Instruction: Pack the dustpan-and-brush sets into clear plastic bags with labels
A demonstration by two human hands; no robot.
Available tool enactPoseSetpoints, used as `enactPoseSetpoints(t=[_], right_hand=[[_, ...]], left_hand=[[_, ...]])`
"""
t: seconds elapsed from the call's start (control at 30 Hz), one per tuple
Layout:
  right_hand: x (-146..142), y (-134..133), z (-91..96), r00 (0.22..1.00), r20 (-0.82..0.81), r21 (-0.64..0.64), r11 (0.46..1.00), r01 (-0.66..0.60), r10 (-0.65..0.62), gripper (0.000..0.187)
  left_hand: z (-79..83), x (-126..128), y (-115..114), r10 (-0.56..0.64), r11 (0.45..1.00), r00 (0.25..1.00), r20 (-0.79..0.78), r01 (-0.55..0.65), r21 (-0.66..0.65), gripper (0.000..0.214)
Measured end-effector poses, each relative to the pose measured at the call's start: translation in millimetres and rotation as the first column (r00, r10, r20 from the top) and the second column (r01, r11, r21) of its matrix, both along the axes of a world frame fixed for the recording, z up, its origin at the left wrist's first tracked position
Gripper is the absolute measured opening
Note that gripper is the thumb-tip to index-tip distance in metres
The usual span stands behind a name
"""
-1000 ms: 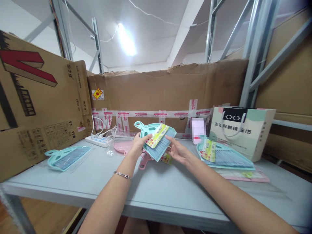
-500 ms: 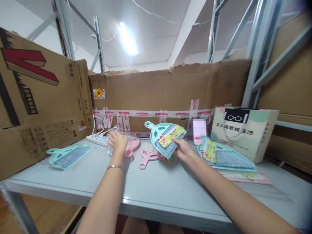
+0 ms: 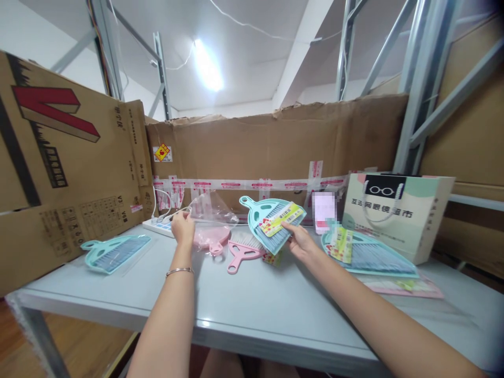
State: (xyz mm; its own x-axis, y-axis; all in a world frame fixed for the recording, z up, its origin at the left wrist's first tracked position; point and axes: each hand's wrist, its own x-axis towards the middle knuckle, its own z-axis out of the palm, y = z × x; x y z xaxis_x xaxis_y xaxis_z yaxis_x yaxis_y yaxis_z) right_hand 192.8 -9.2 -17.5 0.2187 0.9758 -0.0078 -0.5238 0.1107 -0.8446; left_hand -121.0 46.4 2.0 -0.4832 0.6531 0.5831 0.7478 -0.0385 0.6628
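1. Right hand (image 3: 302, 244): fingers closed on the lower right edge of the green dustpan (image 3: 254, 211), thumb on top by the yellow label (image 3: 281, 222).
2. Green dustpan: centre of frame, held up off the surface (image 3: 244, 307), tilted, handle pointing upper left. Blue-grey brush (image 3: 274, 240) nested in it, label across the bristles.
3. Left hand (image 3: 183, 227): left of centre, thumb and fingers pinched together on the edge of a clear plastic bag (image 3: 212, 206). Exact fingertip contact hard to make out. Bracelet (image 3: 179, 271) on that wrist.
4. Bag spreads right from the left hand, over the pink dustpan (image 3: 210, 237). Can't tell whether the pan is inside it.
5. Pink brush (image 3: 240, 253) lies just right of the pink dustpan, handle toward the bottom of the frame.
6. Left side of frame: another green set (image 3: 118, 253) flat on the surface; white power strip (image 3: 157, 226) behind the left hand.
7. Right side: third green set (image 3: 380, 256) lying partly over a pink set (image 3: 409, 289); paper bag (image 3: 394, 210) upright behind.
8. Back: wide cardboard box (image 3: 275, 144) across the frame.
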Motion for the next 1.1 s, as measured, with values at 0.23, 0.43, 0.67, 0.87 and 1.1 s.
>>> enactPoseSetpoints(t=[0.23, 0.43, 0.67, 0.87, 1.1], right_hand=[[11.1, -1.5, 12.9, 0.996, 0.083, 0.015, 1.000, 0.027, -0.028, 0.021], [17.3, 0.1, 14.5, 0.989, 0.125, -0.045, 0.995, 0.085, -0.078, 0.016], [21.3, 6.0, 11.5, 0.985, 0.115, -0.022, 0.991, 0.128, -0.125, 0.016], [38.5, 0.4, 30.4, 0.982, 0.136, 0.034, 0.992, 0.124, -0.127, 0.017], [82.6, -28.1, 61.2, 0.903, 0.429, 0.012, 0.999, -0.029, 0.021, 0.020]], left_hand=[[11.9, 13.6, -5.3, -0.038, 0.998, 0.998, 0.043, 0.036, 0.048, 0.026], [0.5, 43.5, -14.3, -0.399, 0.852, 0.916, 0.032, 0.383, -0.357, 0.051], [3.8, 94.0, -42.5, -0.553, 0.816, 0.812, -0.187, 0.482, -0.319, 0.039], [3.7, 102.5, -45.1, -0.770, 0.501, 0.637, 0.034, 0.637, -0.586, 0.026], [8.0, 93.5, -35.3, -0.767, 0.589, 0.641, 0.034, 0.724, -0.359, 0.011]])
